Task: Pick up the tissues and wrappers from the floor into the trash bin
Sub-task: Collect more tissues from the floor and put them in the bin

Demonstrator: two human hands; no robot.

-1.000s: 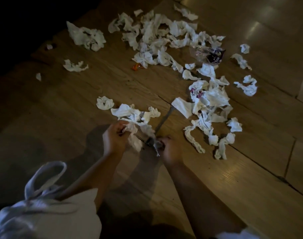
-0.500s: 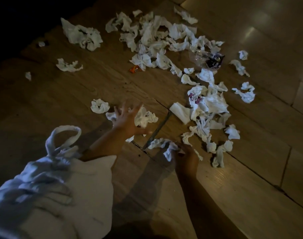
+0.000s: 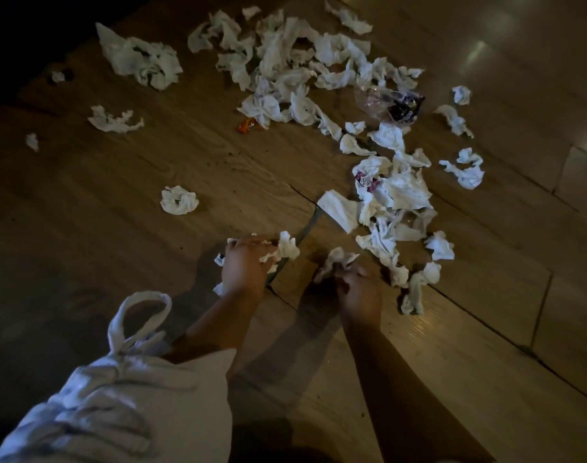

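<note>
1. Lower left of the frame: a soft, creased white bag (image 3: 135,396) with a loop handle hangs at the left forearm. Whether it serves as the trash bin I cannot tell, and no rigid bin shows.
2. Left of centre: a balled tissue (image 3: 179,200) sits alone on the wood-grain floor (image 3: 85,262), up and to the left of the left hand. A flatter torn tissue (image 3: 113,121) lies further toward the upper left.
3. Centre: the left hand (image 3: 243,265) is low over the floor. Its fingers are curled round a crumpled tissue wad (image 3: 287,248) that sticks out on its right.
4. Upper centre: a small, glossy orange wrapper (image 3: 248,125) lies well apart from both hands.
5. Right of centre: the right hand (image 3: 360,290) grips a second wad (image 3: 335,259), thin and limp, that shows at its upper left.
6. Just right of that hand lies a twisted tissue strip (image 3: 415,292), its long axis roughly up-down in the frame. The right hand is nearer, so a short reach rightward looks the likely next grab. The main tissue heap (image 3: 402,192) lies above it.
7. Upper right: a clear plastic wrapper (image 3: 375,98) with dark print looks crinkly and probably stiffer than the paper.
</note>
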